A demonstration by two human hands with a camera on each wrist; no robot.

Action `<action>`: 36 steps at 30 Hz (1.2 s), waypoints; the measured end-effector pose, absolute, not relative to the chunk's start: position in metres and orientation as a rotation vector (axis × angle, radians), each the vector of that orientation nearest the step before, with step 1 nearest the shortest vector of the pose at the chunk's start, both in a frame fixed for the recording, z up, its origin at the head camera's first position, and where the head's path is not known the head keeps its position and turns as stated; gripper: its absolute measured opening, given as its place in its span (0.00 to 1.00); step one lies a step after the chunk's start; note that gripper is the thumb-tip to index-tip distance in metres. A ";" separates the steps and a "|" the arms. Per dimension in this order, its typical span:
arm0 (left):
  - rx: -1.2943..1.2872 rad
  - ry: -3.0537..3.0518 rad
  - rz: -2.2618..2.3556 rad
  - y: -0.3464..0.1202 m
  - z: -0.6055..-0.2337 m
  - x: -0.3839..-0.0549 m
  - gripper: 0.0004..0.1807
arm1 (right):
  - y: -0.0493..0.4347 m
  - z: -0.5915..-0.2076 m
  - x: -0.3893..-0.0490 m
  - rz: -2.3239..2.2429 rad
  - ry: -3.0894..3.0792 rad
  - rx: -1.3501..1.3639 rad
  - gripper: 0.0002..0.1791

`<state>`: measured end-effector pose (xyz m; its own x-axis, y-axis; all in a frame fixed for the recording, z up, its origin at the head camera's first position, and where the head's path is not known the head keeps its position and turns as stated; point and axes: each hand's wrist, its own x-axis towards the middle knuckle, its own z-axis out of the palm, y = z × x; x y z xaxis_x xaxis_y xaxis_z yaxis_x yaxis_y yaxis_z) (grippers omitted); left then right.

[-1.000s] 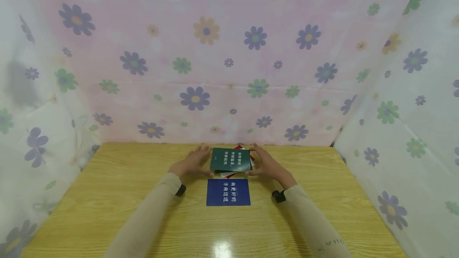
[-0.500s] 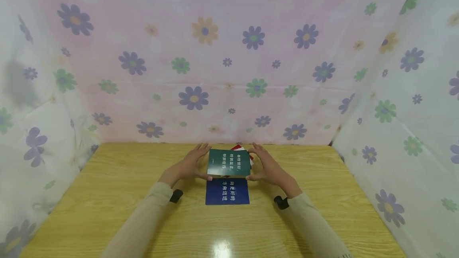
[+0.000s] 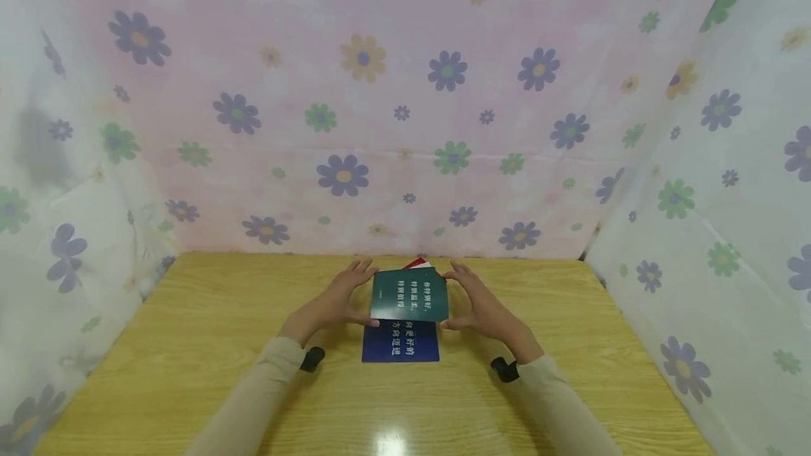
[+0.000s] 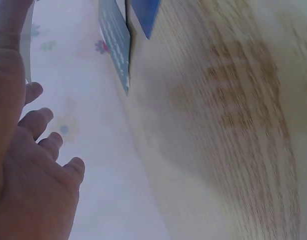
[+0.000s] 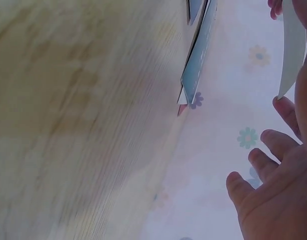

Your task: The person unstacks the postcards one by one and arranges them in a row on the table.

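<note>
A dark green card (image 3: 408, 295) with white Chinese writing is held up between my two hands, over the table. My left hand (image 3: 329, 307) holds its left edge between thumb and fingertips; my right hand (image 3: 489, 309) holds its right edge likewise. Its pale underside shows beside the left fingers in the left wrist view, and the same card (image 5: 291, 55) bends slightly in the right wrist view. Below lies a small pile, topped by another green card (image 4: 115, 40) with writing. A red card's corner (image 3: 415, 263) pokes out behind. The nearer blue card (image 3: 400, 350) is partly covered in the head view.
The wooden table (image 3: 209, 329) has a flower-patterned cloth backdrop (image 3: 393, 125) along its back and both sides. Both wrists wear a black band device (image 3: 505, 370).
Both hands have lifted the green card off the pile and brought it slightly nearer, so it now overlaps the blue card's far edge. The blue card has stayed in place.
</note>
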<state>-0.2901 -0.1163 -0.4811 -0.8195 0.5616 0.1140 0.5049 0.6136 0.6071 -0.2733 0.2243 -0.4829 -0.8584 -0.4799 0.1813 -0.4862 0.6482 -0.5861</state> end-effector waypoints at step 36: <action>0.963 2.799 0.714 -0.069 -0.488 -0.238 0.58 | 0.268 -0.488 -0.231 0.839 -2.892 0.876 0.57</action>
<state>-0.2380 -0.0687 -0.4880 -0.7958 0.6026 0.0597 0.5576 0.6906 0.4605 -0.2305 0.2684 -0.4878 -0.8440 -0.5136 0.1544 -0.5165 0.7008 -0.4921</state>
